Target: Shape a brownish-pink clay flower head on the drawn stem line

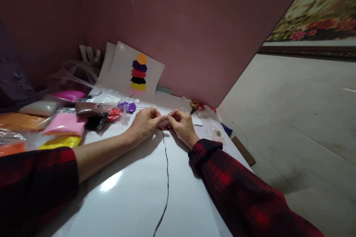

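Observation:
My left hand (145, 122) and my right hand (182, 125) meet over the white table (130, 192), fingers pinched together on a small pinkish lump of clay (164, 124) between them. A thin dark strand (167, 170) runs from under the hands down the table towards me. Both forearms wear red and black plaid sleeves.
Bags of coloured clay lie at the left: pink (65, 124), yellow (59, 142), orange (19, 121), white (39, 107), purple (128, 107). A white sheet (133, 70) with stacked coloured blobs leans on the pink wall. Scissors (196, 106) lie behind my right hand. The table edge drops to a tiled floor at right.

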The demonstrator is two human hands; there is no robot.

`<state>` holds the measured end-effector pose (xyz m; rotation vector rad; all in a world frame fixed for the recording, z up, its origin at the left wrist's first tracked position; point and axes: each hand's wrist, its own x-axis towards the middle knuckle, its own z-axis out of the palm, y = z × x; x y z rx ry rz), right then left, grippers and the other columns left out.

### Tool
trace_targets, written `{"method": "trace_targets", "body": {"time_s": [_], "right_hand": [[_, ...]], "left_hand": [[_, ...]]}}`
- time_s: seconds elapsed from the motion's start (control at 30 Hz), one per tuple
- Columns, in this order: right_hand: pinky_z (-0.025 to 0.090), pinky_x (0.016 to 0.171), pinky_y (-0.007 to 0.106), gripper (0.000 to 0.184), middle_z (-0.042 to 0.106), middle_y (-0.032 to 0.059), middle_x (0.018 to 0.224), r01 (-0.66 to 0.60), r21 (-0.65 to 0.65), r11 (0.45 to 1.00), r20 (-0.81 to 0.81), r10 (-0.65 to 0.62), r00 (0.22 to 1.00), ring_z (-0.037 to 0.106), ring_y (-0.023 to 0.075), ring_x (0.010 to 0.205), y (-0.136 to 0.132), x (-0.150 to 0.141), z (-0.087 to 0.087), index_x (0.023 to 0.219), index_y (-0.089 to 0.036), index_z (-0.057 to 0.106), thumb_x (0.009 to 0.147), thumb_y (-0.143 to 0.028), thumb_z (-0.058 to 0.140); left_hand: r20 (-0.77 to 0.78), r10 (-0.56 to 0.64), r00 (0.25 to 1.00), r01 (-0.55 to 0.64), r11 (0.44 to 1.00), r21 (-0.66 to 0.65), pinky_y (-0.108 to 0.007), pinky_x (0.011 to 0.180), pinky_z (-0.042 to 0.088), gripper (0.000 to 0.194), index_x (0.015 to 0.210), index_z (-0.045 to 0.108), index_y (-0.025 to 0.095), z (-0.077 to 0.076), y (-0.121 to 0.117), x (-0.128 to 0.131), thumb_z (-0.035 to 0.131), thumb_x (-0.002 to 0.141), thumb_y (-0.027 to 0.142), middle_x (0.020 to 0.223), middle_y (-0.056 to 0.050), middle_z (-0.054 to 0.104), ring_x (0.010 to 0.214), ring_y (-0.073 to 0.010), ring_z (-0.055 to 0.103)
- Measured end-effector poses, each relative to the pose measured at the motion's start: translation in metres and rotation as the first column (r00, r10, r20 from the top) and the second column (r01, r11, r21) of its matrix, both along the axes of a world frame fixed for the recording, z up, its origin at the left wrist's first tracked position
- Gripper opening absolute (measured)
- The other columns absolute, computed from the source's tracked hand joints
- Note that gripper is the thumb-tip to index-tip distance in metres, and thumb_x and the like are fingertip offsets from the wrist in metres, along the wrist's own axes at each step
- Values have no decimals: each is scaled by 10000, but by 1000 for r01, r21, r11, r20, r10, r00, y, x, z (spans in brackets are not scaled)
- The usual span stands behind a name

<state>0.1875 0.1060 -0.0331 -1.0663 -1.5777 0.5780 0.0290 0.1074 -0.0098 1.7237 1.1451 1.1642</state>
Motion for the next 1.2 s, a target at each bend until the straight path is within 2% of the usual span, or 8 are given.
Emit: {"method": "trace_targets", "body": {"time_s": [0.23, 0.5, 0.9, 1.2], "right_hand": [[462, 549, 258, 202, 557, -12, 603, -8, 11, 1000, 26, 7, 1000, 531, 125, 555, 0, 0, 1, 680, -182, 560, 765, -344, 643], [427, 510, 250, 206, 548, -23, 560, -5, -28, 1000, 43, 6, 999, 514, 117, 512, -1, -1, 3, 674, -179, 564, 766, -347, 640], [430, 528, 253, 185, 558, -15, 587, -1, -13, 1000, 61, 2, 998, 514, 121, 541, -1, 0, 1, 673, -182, 571, 773, -321, 640], [428, 552, 262, 175, 563, -4, 601, 20, 22, 1000, 145, -23, 989, 510, 132, 569, -3, 0, 2, 662, -182, 585, 777, -307, 629]], "left_hand": [[-34, 7, 999, -6, 999, 41, -260, 538, 351, 249, 580, 515, 196, 1, -1, 0, 584, 713, 396, 513, 34, 530, 524, -128, 471], [-113, -1, 994, 11, 996, 86, -275, 568, 339, 296, 530, 484, 207, -1, 2, -1, 490, 789, 351, 488, 28, 517, 514, -136, 451], [-101, -24, 995, 32, 997, 73, -271, 563, 345, 374, 500, 473, 207, 0, 1, -1, 456, 831, 381, 459, 30, 500, 494, -132, 449], [-92, -41, 995, 46, 998, 52, -263, 537, 332, 373, 517, 473, 207, -1, 0, -1, 472, 828, 413, 468, 33, 488, 493, -128, 435]]}}
